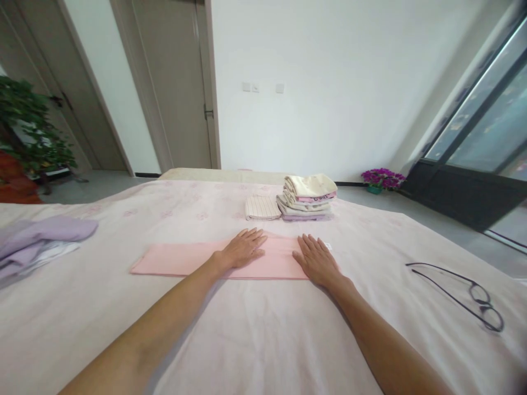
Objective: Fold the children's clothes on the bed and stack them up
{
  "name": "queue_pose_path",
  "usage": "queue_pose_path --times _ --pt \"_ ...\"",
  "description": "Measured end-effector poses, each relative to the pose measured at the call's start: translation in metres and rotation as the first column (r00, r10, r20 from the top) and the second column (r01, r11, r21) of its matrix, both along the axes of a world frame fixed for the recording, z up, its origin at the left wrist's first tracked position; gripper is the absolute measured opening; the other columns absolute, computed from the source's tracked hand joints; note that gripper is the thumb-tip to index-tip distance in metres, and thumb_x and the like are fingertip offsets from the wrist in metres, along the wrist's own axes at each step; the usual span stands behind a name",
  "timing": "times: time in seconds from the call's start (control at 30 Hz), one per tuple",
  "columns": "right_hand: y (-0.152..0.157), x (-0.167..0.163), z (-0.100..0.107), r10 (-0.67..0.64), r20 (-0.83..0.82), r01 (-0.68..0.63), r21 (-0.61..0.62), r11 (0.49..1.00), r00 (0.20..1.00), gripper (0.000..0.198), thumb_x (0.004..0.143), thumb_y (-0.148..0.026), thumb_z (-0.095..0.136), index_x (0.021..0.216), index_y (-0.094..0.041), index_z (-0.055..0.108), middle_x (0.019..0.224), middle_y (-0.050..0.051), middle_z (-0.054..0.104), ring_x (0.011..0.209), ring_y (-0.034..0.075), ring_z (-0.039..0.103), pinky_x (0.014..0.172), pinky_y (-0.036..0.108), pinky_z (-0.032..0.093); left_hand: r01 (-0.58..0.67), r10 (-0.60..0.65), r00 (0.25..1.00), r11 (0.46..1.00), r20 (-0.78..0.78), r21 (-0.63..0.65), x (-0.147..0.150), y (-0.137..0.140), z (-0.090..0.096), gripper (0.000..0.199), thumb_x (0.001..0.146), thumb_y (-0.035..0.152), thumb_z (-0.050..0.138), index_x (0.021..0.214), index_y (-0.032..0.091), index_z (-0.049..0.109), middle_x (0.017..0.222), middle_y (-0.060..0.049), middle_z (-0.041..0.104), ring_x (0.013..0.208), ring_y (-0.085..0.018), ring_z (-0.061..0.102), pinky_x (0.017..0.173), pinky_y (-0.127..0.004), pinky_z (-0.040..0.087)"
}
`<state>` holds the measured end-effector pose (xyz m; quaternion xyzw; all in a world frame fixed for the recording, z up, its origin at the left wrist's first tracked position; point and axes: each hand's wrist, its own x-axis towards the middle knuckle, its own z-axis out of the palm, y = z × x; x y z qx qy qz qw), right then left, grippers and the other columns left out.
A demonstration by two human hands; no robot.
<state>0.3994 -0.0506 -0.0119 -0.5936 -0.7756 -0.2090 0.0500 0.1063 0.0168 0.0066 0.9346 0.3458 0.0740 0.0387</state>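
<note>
The left hand (244, 248) lies flat and released on a folded pink cloth (173, 260), palm down, its fingers stretched toward the far right. The right hand (316, 260) is likewise flat and unclenched, pressed against the right end of the same cloth, with its fingers pointing to the far left. The cloth makes a long, narrow strip across the middle of a pale pink sheet (255, 345), reaching well out to the left of the left hand. A small white tag (328, 246) shows just beside the right hand's fingers.

On the far side of the cloth stands a stack of folded clothes (308, 198): a cream piece on top, a pink one with dark lettering beneath it, and lavender at the bottom. Just left of the stack is a folded striped cloth (262, 208). At the left edge of the sheet, lavender clothing (61, 229) lies loosely over a white piece (53, 255). To the right, well apart from the hands, rest dark-framed glasses (480, 304), their arms unfolded. Beyond the sheet, purple flowers (382, 179) stand on the floor near the white wall (308, 131).
</note>
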Motion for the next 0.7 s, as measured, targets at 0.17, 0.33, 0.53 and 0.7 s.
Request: queue_pose_path --times 0.17,0.33,0.53,0.7 --pt "0.004 0.003 -0.005 0.016 0.022 -0.017 0.02 1.0 1.0 0.06 0.1 -0.043 0.029 0.144 -0.005 0.045 0.149 0.018 0.043 0.141 0.032 0.035 0.117 0.05 0.024 -0.106 0.105 0.993 0.994 -0.047 -0.024 -0.058 -0.013 0.002 0.07 0.096 0.064 0.018 0.154 0.024 0.023 0.162 -0.01 0.018 0.149 -0.024 0.013 0.118 -0.042 0.008" --pt "0.007 0.004 -0.009 0.009 0.003 -0.009 0.017 1.0 1.0 0.06 0.099 -0.044 0.03 0.144 -0.006 0.045 0.149 0.018 0.043 0.141 0.032 0.035 0.116 0.051 0.025 -0.268 0.269 0.959 0.963 -0.085 0.015 -0.137 -0.018 -0.004 0.067 0.097 0.062 0.02 0.154 0.027 0.026 0.162 -0.009 0.019 0.149 -0.024 0.014 0.119 -0.042 0.006" --pt "0.007 0.006 -0.009 0.017 -0.029 -0.017 0.011 1.0 0.999 0.06 0.098 -0.045 0.029 0.143 -0.008 0.046 0.149 0.017 0.043 0.141 0.031 0.035 0.117 0.052 0.026 -0.545 0.552 0.833 0.832 -0.048 0.1 -0.215 -0.022 -0.007 0.057 0.098 0.049 0.031 0.149 0.023 0.038 0.157 -0.01 0.033 0.147 -0.026 0.023 0.118 -0.045 0.012" --pt "0.007 0.005 -0.008 0.008 -0.011 -0.009 -0.013 1.0 1.0 0.059 0.099 -0.044 0.029 0.143 -0.009 0.046 0.15 0.016 0.043 0.141 0.03 0.035 0.117 0.051 0.025 -0.831 0.767 0.545 0.547 0.339 0.1 -0.263 -0.043 0.007 0.046 0.094 0.032 0.037 0.134 0.018 0.053 0.14 -0.011 0.055 0.125 -0.023 0.054 0.105 -0.035 0.038"
